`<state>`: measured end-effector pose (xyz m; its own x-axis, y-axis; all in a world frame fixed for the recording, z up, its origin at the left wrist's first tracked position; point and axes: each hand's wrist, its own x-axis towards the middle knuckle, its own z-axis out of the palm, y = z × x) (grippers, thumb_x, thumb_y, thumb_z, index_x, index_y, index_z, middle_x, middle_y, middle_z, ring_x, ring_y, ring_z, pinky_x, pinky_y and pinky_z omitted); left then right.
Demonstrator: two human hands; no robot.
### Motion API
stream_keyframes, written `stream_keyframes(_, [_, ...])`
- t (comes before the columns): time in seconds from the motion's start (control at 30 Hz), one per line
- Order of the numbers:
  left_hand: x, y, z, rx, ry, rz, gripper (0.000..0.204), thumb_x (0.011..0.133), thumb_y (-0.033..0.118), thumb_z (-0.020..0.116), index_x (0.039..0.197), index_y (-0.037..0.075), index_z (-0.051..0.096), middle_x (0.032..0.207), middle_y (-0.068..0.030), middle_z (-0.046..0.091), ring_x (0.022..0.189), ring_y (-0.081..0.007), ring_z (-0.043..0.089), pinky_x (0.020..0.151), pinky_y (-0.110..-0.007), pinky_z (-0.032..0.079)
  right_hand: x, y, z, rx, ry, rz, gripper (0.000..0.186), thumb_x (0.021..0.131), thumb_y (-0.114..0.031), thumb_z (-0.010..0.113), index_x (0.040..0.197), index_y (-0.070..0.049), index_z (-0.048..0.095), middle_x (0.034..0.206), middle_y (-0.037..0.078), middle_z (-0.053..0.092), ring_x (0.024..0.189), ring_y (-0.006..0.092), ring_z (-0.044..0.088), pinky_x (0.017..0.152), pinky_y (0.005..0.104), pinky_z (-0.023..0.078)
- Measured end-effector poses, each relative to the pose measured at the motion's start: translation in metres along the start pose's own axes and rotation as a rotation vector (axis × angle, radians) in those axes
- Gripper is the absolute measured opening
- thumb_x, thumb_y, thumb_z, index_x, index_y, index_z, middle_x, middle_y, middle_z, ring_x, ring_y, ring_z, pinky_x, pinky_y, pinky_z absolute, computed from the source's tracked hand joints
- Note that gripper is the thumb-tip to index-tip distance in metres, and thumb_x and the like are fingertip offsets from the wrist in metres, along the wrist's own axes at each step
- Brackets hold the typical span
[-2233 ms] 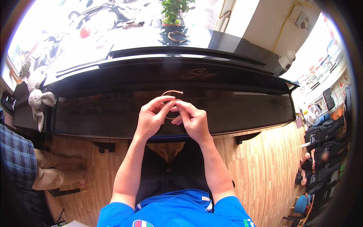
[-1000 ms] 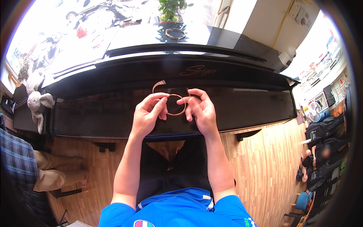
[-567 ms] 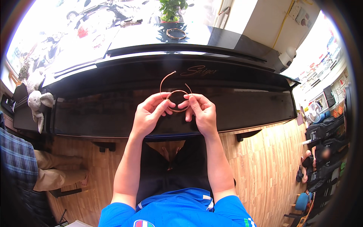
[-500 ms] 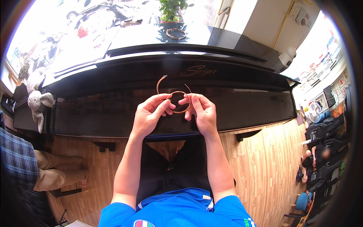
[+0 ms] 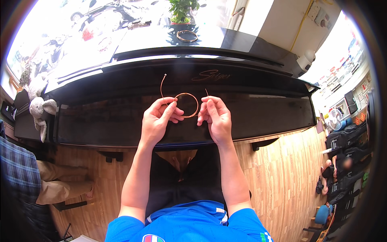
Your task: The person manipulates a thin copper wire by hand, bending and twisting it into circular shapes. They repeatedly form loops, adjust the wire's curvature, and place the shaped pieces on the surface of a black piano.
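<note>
I hold a thin copper-coloured wire coil (image 5: 196, 105) over a glossy black piano (image 5: 105, 121). My left hand (image 5: 159, 122) pinches the loop at its left side, and a loose end with a small silvery tip rises above it. My right hand (image 5: 215, 120) pinches another loose end, whose short tip sticks up above the fingers, just right of the loop. Some of the fingers behind are partly hidden. A second coil (image 5: 187, 40) lies on the piano's top, in front of a potted plant (image 5: 181, 12).
A grey plush toy (image 5: 37, 108) sits at the piano's left end. At lower left is another person (image 5: 20, 165) in plaid and khaki. At right are black cases (image 5: 340, 139), a white fan (image 5: 334, 121), a blue stool (image 5: 321, 214) and a partly visible person (image 5: 328, 173).
My hands have moved apart from their close position and slightly upward. The loop shows more fully between them, and my right fingers have shifted off its side onto a loose end.
</note>
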<state>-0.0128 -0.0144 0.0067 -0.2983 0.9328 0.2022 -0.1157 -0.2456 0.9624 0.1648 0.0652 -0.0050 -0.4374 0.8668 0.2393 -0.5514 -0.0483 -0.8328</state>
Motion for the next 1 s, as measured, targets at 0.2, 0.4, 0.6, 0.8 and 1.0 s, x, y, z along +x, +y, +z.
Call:
stream_keyframes(0.2, [0.000, -0.003, -0.004, -0.021, -0.059, -0.001, 0.025, 0.102, 0.016, 0.056, 0.120, -0.001, 0.061, 0.092, -0.0121, 0.072, 0.078, -0.0177, 0.072, 0.068, -0.027, 0.055, -0.002, -0.005, 0.007, -0.273, -0.011, 0.045, 0.018, 0.096, -0.013, 0.065, 0.104, 0.003, 0.066, 0.079, 0.007, 0.067, 0.062, 0.0116, 0.064, 0.057, 0.0243, 0.054])
stream_keyframes(0.4, [0.001, -0.003, 0.000, -0.062, 0.066, 0.074, 0.029, 0.102, 0.015, 0.056, 0.126, 0.000, 0.060, 0.086, -0.0083, 0.070, 0.072, -0.0123, 0.067, 0.065, -0.024, 0.053, -0.002, -0.005, 0.005, -0.251, 0.013, 0.065, 0.019, 0.098, -0.016, 0.063, 0.103, 0.002, 0.066, 0.075, 0.007, 0.067, 0.057, 0.0131, 0.065, 0.053, 0.0246, 0.055])
stream_keyframes(0.6, [-0.003, 0.002, 0.000, 0.029, 0.074, -0.011, 0.027, 0.100, 0.013, 0.059, 0.124, 0.003, 0.065, 0.078, -0.0009, 0.064, 0.065, -0.0058, 0.059, 0.057, -0.019, 0.046, -0.002, -0.007, 0.007, -0.140, 0.039, 0.042, 0.021, 0.100, -0.019, 0.060, 0.102, 0.001, 0.066, 0.072, 0.006, 0.065, 0.056, 0.0129, 0.064, 0.051, 0.0244, 0.055])
stream_keyframes(0.8, [-0.001, -0.003, 0.000, 0.240, -0.065, 0.148, 0.023, 0.096, 0.009, 0.065, 0.117, 0.006, 0.071, 0.079, -0.0001, 0.064, 0.064, -0.0042, 0.055, 0.058, -0.019, 0.043, -0.002, -0.007, 0.007, -0.158, 0.040, 0.050, 0.019, 0.100, -0.017, 0.060, 0.101, 0.000, 0.068, 0.068, 0.005, 0.063, 0.051, 0.0114, 0.061, 0.047, 0.0230, 0.051])
stream_keyframes(1.0, [-0.005, 0.011, -0.007, 0.088, -0.123, -0.177, 0.035, 0.092, 0.002, 0.067, 0.127, 0.006, 0.066, 0.106, -0.0091, 0.071, 0.077, -0.0097, 0.066, 0.064, -0.019, 0.049, -0.004, -0.008, 0.007, -0.298, 0.002, 0.103, 0.015, 0.097, -0.013, 0.064, 0.100, 0.000, 0.070, 0.065, 0.002, 0.062, 0.047, 0.0062, 0.055, 0.043, 0.0195, 0.045])
